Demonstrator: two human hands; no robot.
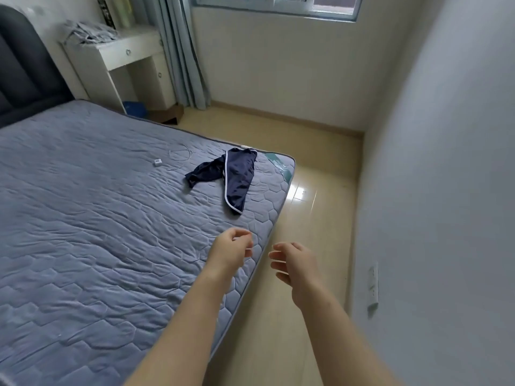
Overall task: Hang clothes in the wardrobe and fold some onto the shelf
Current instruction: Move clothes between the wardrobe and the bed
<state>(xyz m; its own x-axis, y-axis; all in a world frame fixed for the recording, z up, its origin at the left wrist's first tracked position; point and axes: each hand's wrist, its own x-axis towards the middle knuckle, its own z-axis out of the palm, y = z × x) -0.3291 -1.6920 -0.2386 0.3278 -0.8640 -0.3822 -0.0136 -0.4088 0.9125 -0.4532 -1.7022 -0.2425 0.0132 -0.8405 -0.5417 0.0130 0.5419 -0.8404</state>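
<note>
Two hands hover by the bed edge, left hand with fingers loosely curled, right hand relaxed, both empty. Farther off, near its far corner, a navy garment lies crumpled: likely light, limp, slick; pinch its white-piped edge.

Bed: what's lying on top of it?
On the blue mattress lie a dark blue garment with white trim, a thin white cable and a small white plug. Anything beneath the garment is covered.
</note>
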